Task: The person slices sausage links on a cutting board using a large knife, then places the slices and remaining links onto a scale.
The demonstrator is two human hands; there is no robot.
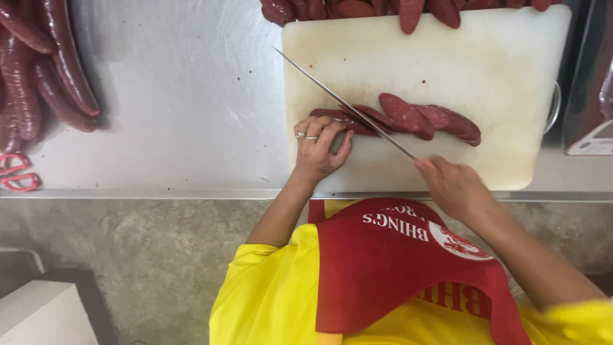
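Observation:
A dark red sausage point(338, 118) lies on a white cutting board point(485, 64), and my left hand point(317, 148) presses down on its left end with rings on the fingers. A long thin knife point(345, 105) crosses the sausage on a slant, its handle gripped in my right hand point(454, 186) at the board's near edge. To the right of the blade lies a row of oval slices point(434, 118), overlapping one another.
The board rests on a steel table point(191, 96). Whole sausages point(48, 76) are piled at the table's left, with red-handled scissors point(18, 174) below them. More sausage pieces point(408, 9) line the board's far edge. A scale point(594, 137) stands at the right.

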